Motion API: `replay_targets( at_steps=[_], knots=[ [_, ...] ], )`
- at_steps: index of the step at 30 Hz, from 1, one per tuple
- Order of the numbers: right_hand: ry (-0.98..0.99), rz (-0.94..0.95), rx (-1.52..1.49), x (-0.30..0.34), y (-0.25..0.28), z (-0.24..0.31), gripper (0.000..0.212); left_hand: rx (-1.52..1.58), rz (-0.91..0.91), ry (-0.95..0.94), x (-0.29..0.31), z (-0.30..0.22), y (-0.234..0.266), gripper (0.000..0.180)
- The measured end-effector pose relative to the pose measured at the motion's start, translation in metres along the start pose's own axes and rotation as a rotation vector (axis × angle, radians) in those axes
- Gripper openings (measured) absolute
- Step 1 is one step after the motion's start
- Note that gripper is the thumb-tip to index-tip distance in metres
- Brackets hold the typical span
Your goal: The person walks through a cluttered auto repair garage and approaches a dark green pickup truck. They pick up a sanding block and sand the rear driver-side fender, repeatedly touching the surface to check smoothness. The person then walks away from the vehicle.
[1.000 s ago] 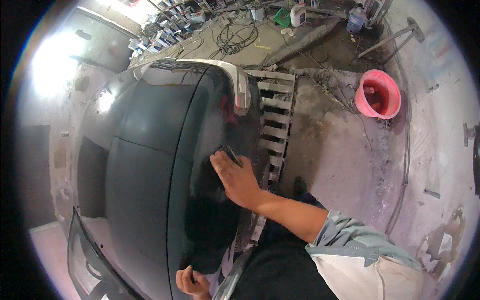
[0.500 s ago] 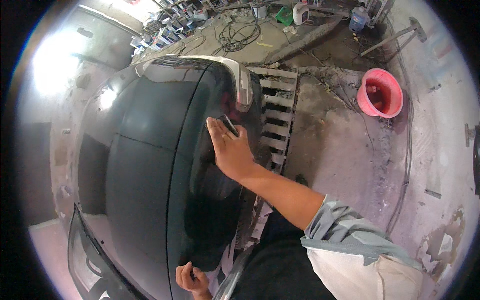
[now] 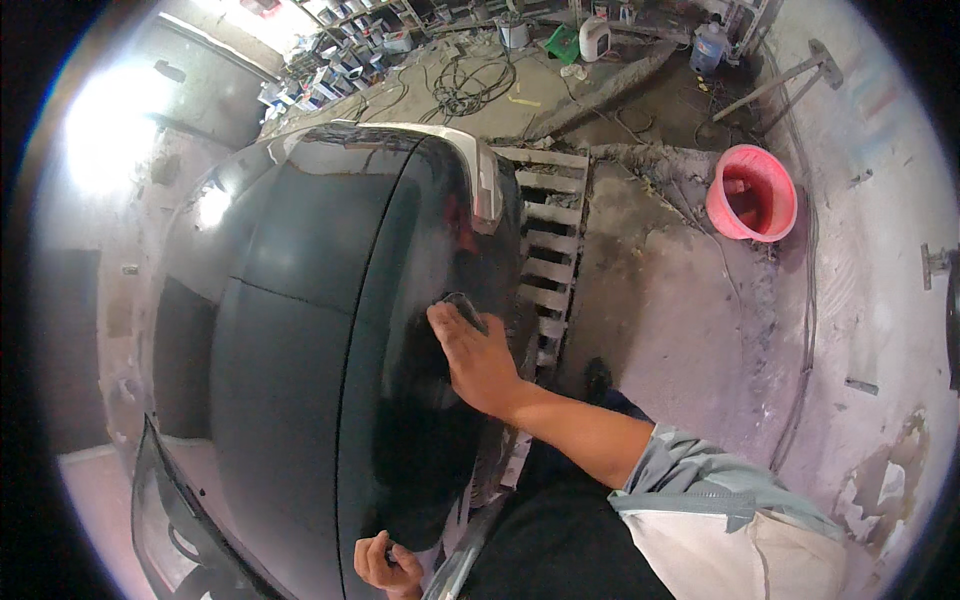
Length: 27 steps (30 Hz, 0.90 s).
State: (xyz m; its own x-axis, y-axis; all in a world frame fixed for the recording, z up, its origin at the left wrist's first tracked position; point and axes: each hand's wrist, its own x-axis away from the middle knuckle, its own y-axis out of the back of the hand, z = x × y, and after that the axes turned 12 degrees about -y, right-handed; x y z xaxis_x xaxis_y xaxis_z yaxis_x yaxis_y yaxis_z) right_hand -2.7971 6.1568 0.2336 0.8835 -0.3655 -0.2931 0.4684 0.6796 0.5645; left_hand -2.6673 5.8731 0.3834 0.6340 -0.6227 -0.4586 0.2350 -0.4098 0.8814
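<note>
A dark car body (image 3: 275, 370) takes up the left and middle of the view, a long seam running down it. My right hand (image 3: 478, 365) is pressed against the rounded side panel, its fingers over a small dark flat pad (image 3: 466, 311) that lies against the paint. Near the lower edge, my left hand (image 3: 388, 566) is curled beside the same panel. Something dark shows between its thumb and fingers, too small to make out. Beyond my right hand, a pale trim piece (image 3: 486, 190) edges the car's far corner.
A pink bucket (image 3: 751, 192) with reddish contents stands on the floor at right. Slatted pallet boards (image 3: 548, 240) lie along the car. Coiled cables (image 3: 470, 85), a green container (image 3: 563, 44), a white jug (image 3: 594, 40) and shelved cans are at the back. A long-handled tool (image 3: 780, 88) leans on the right wall.
My right hand has moved with the dark pad along the panel toward me, away from the pale trim. The left hand stays curled in nearly the same place.
</note>
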Motion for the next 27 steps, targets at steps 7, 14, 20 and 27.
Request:
replay_targets(
  at_steps=[7, 14, 20, 27],
  knots=[
    [-0.233, -0.063, -0.010, -0.089, 0.041, -0.049, 0.065, 0.085, 0.015, 0.070, -0.003, 0.007, -0.002, 0.019],
    [-0.328, -0.009, -0.028, 0.018, 0.106, -0.107, 0.068, 0.102, 0.150, -0.093, -0.098, -0.013, 0.004, 0.029],
    [-0.650, 0.106, 0.108, 0.104, 0.157, -0.211, 0.070, -0.300, 0.674, -0.338, -0.218, -0.018, -0.091, 0.074],
    [-0.862, 0.001, 0.164, 0.149, 0.241, -0.284, 0.061, -0.612, 0.780, -0.411, -0.311, -0.009, -0.207, 0.087]
  ],
)
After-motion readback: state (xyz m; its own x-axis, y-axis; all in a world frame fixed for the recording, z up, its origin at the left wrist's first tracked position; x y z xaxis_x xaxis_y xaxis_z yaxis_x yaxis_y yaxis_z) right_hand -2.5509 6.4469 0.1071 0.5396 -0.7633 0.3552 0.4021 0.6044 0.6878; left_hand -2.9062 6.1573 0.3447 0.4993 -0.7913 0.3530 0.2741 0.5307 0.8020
